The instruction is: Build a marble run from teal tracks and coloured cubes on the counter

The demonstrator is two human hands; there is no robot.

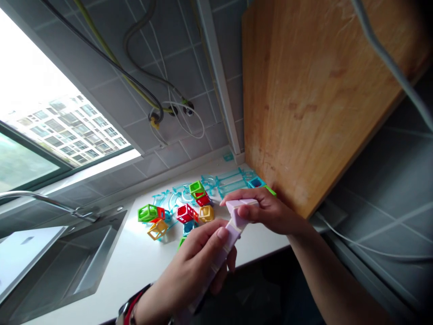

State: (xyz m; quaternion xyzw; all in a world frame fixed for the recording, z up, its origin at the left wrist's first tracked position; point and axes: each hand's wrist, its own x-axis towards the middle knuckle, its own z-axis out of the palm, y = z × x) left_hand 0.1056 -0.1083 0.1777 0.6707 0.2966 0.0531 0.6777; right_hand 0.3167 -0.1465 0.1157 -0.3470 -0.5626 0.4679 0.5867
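Lilac jointed strip held up near the front edge of a white bench

Two hands share the one strip. The left hand is closed around its length, thumb on top; the right hand pinches the angled upper end between thumb and fingers. Its segments cannot be counted, as the left hand hides some. One red and black band circles the left wrist.

Behind the hands lie small open-framed cubes: three green cubes, the nearest partly hidden; two red cubes; two yellow cubes; and two blue cubes, one near the right hand. Clear teal pieces, some like rails, spread among and behind them, too tangled to count.

At the bench's left is one sink with one chrome tap and one white panel over part of it. Grey tiles cover the wall, where one yellow hose runs among darker ones. One large wooden board leans at the right. Through the window, a pale many-windowed building shows.
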